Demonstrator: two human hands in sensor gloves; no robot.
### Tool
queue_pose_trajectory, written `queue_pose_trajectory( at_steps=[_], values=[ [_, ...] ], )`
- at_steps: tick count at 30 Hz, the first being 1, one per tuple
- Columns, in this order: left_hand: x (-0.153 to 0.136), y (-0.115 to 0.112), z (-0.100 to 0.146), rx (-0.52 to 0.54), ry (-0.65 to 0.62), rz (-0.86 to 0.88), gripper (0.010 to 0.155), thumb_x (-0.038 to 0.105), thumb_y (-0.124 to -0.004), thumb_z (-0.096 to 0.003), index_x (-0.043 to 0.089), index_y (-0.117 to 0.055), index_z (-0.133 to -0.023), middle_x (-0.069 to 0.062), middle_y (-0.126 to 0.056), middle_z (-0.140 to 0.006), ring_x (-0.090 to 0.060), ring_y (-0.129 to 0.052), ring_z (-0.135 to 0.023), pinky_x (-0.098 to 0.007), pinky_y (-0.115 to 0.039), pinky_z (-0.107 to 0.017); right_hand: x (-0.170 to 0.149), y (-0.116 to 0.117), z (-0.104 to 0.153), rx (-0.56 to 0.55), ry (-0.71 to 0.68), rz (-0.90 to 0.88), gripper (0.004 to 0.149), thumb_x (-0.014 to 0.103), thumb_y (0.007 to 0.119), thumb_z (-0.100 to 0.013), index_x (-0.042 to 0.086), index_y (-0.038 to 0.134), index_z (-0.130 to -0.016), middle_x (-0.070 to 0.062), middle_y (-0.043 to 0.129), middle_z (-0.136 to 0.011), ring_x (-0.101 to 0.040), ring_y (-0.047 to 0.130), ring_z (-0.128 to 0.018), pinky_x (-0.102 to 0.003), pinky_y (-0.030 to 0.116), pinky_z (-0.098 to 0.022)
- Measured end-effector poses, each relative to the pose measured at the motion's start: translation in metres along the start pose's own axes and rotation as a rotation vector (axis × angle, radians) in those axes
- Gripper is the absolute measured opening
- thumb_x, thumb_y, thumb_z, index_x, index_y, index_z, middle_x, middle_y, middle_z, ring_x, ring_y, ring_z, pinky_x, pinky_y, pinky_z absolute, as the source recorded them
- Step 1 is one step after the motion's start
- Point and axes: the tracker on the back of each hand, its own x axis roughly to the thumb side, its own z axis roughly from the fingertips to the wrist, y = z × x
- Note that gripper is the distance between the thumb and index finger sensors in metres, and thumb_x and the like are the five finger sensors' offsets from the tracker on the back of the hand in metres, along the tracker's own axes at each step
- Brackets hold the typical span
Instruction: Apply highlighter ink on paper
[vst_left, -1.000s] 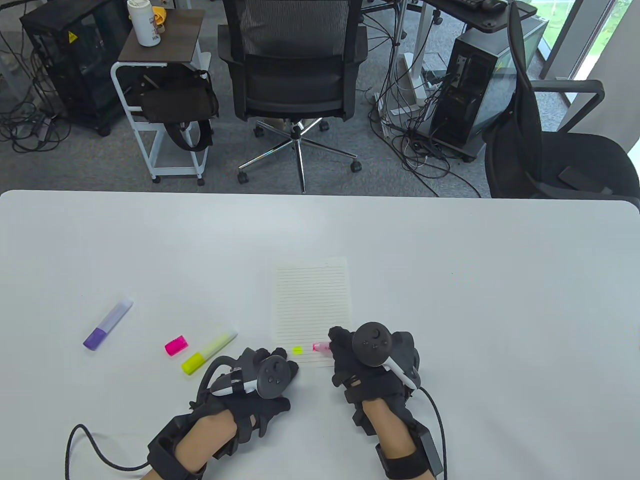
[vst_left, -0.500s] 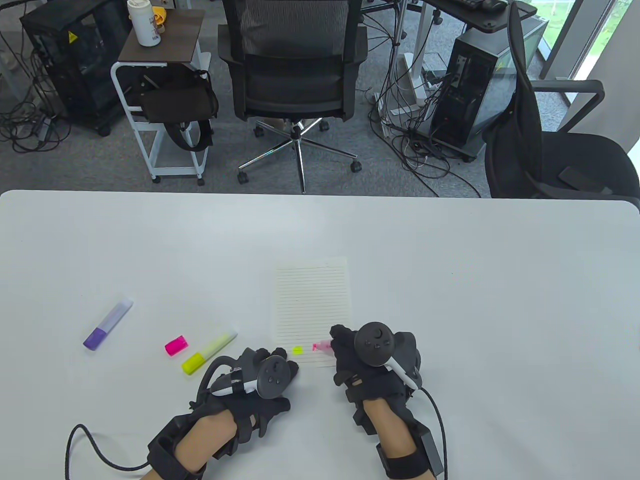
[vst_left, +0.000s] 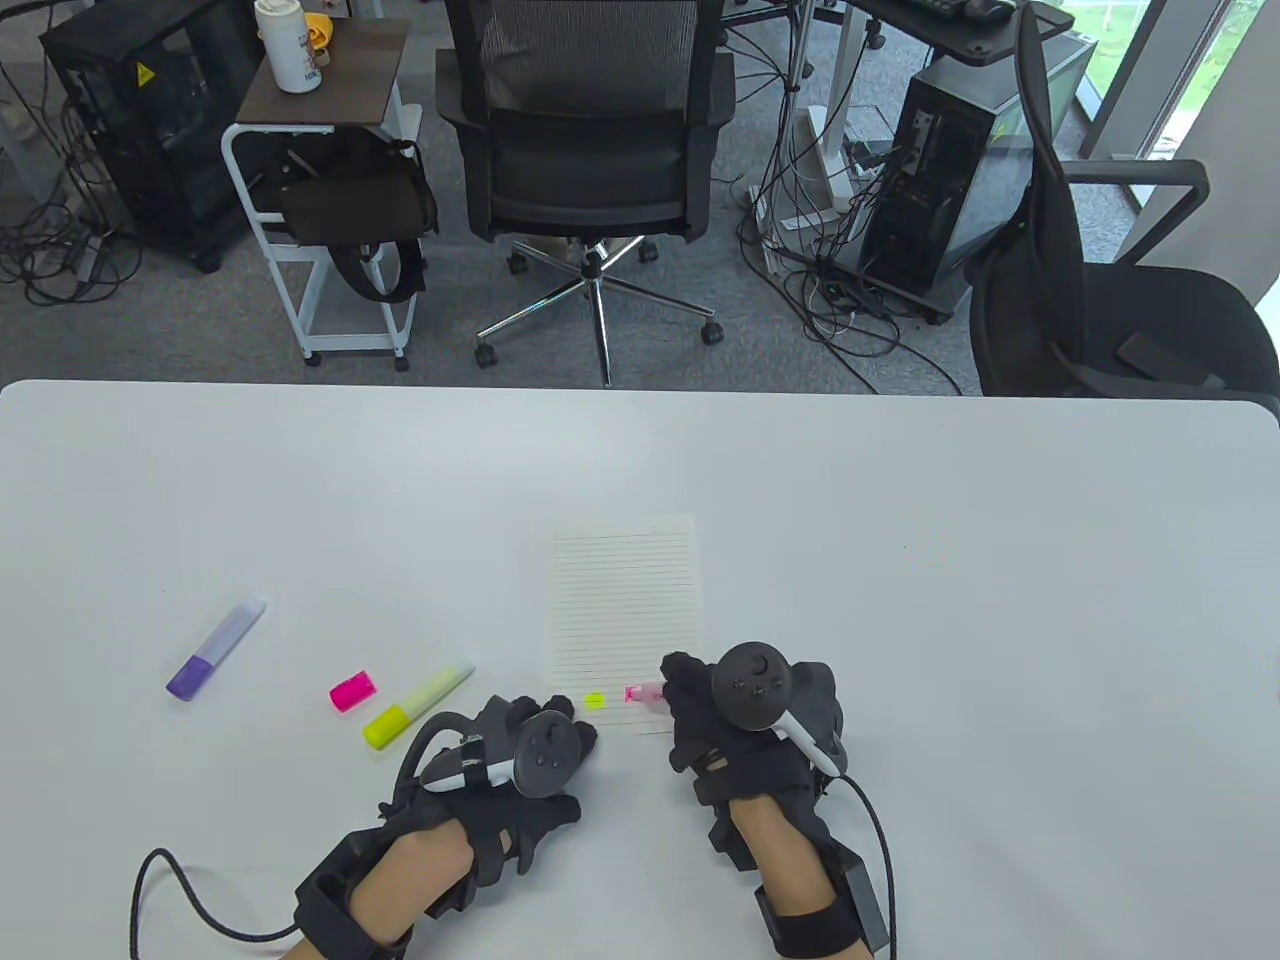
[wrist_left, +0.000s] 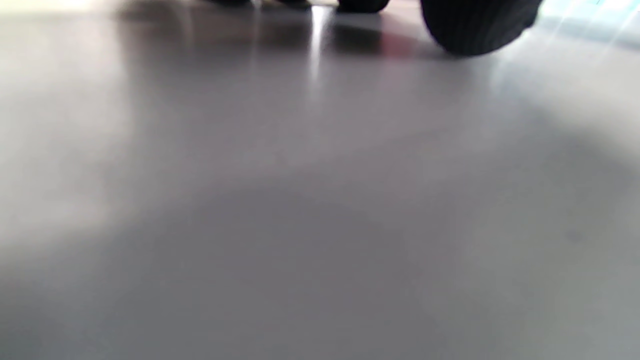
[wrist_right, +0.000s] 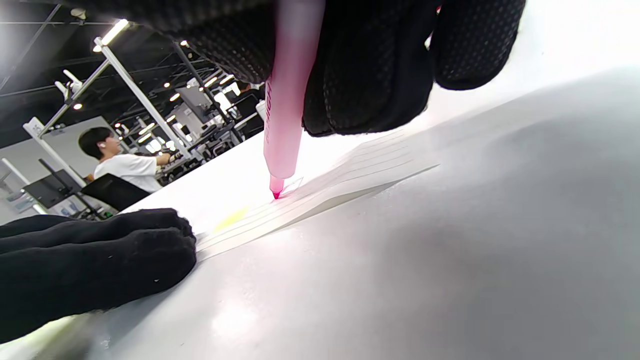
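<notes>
A lined paper sheet (vst_left: 623, 600) lies on the white table (vst_left: 900, 560). My right hand (vst_left: 745, 715) grips a pink highlighter (vst_left: 645, 693) with its tip touching the sheet's lower part, beside a yellow-green ink dot (vst_left: 596, 701). In the right wrist view the pink highlighter (wrist_right: 285, 115) stands almost upright, its tip on the paper (wrist_right: 350, 175). My left hand (vst_left: 520, 755) rests on the sheet's lower left corner, fingers (wrist_right: 90, 265) flat on the table. Whether the left hand holds anything cannot be seen.
A pink cap (vst_left: 353, 690), a yellow highlighter (vst_left: 417, 703) and a purple highlighter (vst_left: 215, 649) lie left of the paper. Glove cables trail off the table's near edge. Office chairs and a computer stand beyond the far edge.
My right hand has shifted very slightly to the right with the pink highlighter. My left hand has not moved.
</notes>
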Motion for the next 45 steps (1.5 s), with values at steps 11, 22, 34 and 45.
queue_pose_trajectory(
  at_steps=[11,22,34,45],
  values=[
    [-0.0002,-0.0001,0.0001,0.0,0.0,0.001,0.075,0.057,-0.068,-0.0454,0.032,-0.037,-0.109,-0.002,-0.027,-0.117,-0.04,-0.038,-0.107,-0.065,-0.042,-0.074,-0.0002,-0.0004,0.0009,0.007,0.009,-0.003,0.039,0.035,0.074,-0.063,0.023,0.072,-0.1,-0.014,0.089,-0.083,-0.032,0.093,-0.056,-0.06,0.068,-0.065],
    [-0.0003,0.0001,0.0003,-0.001,0.0,0.004,0.075,0.057,-0.068,-0.0454,0.032,-0.037,-0.109,-0.002,-0.027,-0.117,-0.04,-0.037,-0.107,-0.065,-0.042,-0.074,-0.001,-0.0009,0.0014,0.01,0.012,-0.002,0.039,0.035,0.074,-0.063,0.023,0.071,-0.101,-0.013,0.089,-0.084,-0.032,0.093,-0.057,-0.06,0.068,-0.065],
    [-0.0003,-0.0001,0.0003,0.0,0.0,0.004,0.075,0.057,-0.068,-0.0454,0.032,-0.037,-0.109,-0.002,-0.027,-0.117,-0.039,-0.037,-0.107,-0.065,-0.042,-0.074,-0.0013,-0.0017,0.0025,-0.017,0.017,0.028,0.04,0.035,0.073,-0.064,0.024,0.069,-0.102,-0.014,0.087,-0.086,-0.032,0.092,-0.06,-0.06,0.067,-0.066],
    [-0.0002,-0.0001,0.0003,-0.001,0.0,0.004,0.075,0.057,-0.068,-0.0454,0.032,-0.037,-0.109,-0.002,-0.027,-0.117,-0.04,-0.037,-0.107,-0.065,-0.042,-0.074,-0.0023,-0.0035,0.0032,-0.003,0.02,0.03,0.04,0.034,0.073,-0.064,0.025,0.069,-0.103,-0.014,0.086,-0.087,-0.032,0.092,-0.061,-0.06,0.067,-0.066]
  ],
)
